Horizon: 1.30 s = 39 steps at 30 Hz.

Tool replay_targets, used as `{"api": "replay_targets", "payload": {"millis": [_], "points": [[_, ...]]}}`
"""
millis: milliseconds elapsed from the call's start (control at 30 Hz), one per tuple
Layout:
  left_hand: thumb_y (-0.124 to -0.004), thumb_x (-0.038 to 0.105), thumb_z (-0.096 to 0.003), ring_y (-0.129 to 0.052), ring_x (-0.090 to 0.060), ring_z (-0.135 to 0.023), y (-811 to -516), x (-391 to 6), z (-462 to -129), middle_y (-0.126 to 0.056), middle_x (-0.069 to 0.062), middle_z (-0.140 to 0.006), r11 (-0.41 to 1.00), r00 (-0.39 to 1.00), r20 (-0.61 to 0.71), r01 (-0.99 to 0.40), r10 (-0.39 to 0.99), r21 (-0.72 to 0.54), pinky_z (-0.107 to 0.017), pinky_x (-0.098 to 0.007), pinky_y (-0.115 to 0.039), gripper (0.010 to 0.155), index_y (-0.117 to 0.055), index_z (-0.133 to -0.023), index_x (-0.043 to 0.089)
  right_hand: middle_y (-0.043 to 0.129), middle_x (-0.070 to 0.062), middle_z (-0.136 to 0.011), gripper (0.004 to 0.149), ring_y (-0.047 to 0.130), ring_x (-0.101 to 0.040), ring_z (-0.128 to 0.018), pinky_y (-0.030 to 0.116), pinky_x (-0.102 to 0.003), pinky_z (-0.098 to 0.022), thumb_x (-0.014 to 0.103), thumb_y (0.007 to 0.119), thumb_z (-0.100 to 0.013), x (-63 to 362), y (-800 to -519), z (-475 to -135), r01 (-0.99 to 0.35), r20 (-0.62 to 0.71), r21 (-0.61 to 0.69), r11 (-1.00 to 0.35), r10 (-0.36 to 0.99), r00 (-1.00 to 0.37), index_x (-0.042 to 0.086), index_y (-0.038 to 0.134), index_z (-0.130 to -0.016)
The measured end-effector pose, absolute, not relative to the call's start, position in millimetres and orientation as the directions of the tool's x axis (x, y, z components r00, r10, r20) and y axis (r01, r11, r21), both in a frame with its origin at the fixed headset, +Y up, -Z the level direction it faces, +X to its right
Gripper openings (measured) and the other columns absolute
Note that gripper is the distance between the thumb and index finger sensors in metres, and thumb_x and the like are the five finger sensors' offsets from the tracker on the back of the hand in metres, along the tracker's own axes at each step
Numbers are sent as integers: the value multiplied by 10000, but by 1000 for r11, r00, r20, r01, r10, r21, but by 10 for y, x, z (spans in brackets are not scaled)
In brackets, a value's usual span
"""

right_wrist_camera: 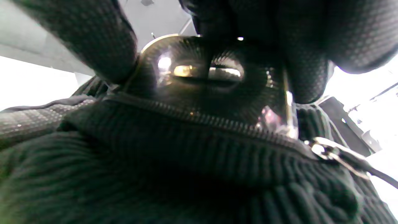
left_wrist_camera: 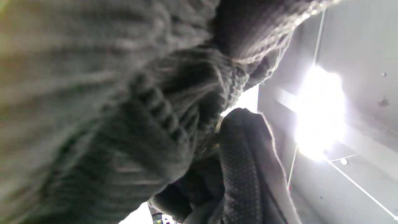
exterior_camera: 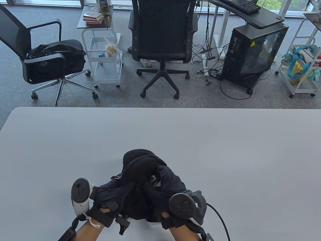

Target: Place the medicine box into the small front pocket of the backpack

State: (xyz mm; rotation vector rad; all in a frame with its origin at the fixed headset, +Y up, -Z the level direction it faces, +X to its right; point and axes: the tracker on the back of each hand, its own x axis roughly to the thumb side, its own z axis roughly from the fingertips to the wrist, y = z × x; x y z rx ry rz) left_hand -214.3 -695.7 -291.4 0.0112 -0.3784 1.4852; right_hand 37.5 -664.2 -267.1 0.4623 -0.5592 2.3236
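A small black knitted backpack (exterior_camera: 137,160) lies on the grey table (exterior_camera: 225,155) near its front edge. My left hand (exterior_camera: 117,192) grips the backpack's fabric from the left; up close in the left wrist view the knit (left_wrist_camera: 108,109) fills the frame beside a gloved finger (left_wrist_camera: 248,165). My right hand (exterior_camera: 160,179) holds the medicine box (exterior_camera: 153,179), a dark, glossy, round-looking case. In the right wrist view the box (right_wrist_camera: 205,74) sits between my fingers (right_wrist_camera: 93,37) directly above the backpack's zipper (right_wrist_camera: 214,123), with the metal zipper pull (right_wrist_camera: 329,152) to the right. Whether the pocket is open is hidden.
Beyond the table's far edge (exterior_camera: 160,108) stand two black office chairs (exterior_camera: 163,37), a white cart (exterior_camera: 105,57) and a computer tower (exterior_camera: 253,52) on the carpet. A cable (exterior_camera: 220,221) trails from my right wrist.
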Motion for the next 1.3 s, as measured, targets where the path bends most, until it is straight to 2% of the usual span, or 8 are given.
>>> {"api": "replay_targets", "payload": {"millis": [133,233,333,600,867,900,1033,1300], "points": [[-837,379,-510,-875,-462,-801,-6976,-2165,-2919,-977,-123,-818,55,3,247,-978,969,-202,-592,-753,-538,461,-851,-903,139,872,-274,-864,679,898,-535,-695,771,-619,-416,550,756,-536,343,-6683,-2685,-717,469,-200,-668,578,-668,-30,813,-884],[-831,383,-510,-887,-450,-796,-6988,-2204,-2919,-982,-110,-812,11,-30,248,-986,968,-164,-591,-747,-550,460,-849,-903,145,803,-292,-924,638,775,-573,-800,684,-663,-489,538,744,-544,310,-6694,-2670,-734,486,-156,-661,596,-639,-27,932,-772],[-842,388,-506,-907,-449,-777,-7001,-2256,-2933,-1002,-110,-791,-40,-72,231,-989,970,-143,-585,-745,-567,460,-863,-892,139,773,-294,-952,640,714,-594,-844,639,-688,-516,549,737,-547,331,-6708,-2683,-756,484,-118,-644,628,-610,-7,934,-794],[-844,407,-506,-955,-414,-739,-6966,-2425,-2995,-1037,-95,-747,-228,-258,212,-961,943,-155,-590,-726,-608,458,-875,-878,141,467,-369,-1066,837,458,-672,-912,453,-756,-554,622,683,-551,678,-6896,-2845,-940,330,-81,-333,881,-340,-55,592,-1034],[-837,415,-521,-975,-392,-720,-6951,-2395,-3061,-1046,-79,-727,-417,-482,131,-842,866,-342,-609,-724,-615,458,-873,-880,133,206,-431,-1082,1126,169,-686,-941,205,-781,-559,810,544,-536,699,-7494,-3077,-928,-137,329,174,981,136,-109,204,-1090],[-835,416,-524,-975,-391,-722,-6962,-2368,-3077,-1047,-77,-727,-429,-501,95,-812,860,-395,-613,-724,-614,459,-870,-882,130,214,-430,-1089,1139,161,-684,-948,173,-783,-559,818,562,-532,621,-7551,-3076,-860,-234,396,322,941,244,-112,219,-1093],[-829,413,-536,-967,-396,-722,-6996,-2340,-3096,-1038,-100,-727,-440,-514,65,-787,855,-433,-619,-731,-599,458,-862,-887,121,352,-400,-1111,1133,217,-658,-983,170,-782,-573,848,559,-521,428,-7581,-3027,-671,-339,580,462,886,316,-97,329,-1104],[-820,418,-549,-907,-437,-771,-7113,-2557,-3150,-1000,-110,-778,-301,-316,26,-922,948,-244,-607,-754,-540,478,-825,-914,110,823,-200,-960,689,726,-487,-948,518,-718,-646,613,695,-580,437,-7358,-3034,-680,-210,533,503,858,470,46,720,-971]]}}
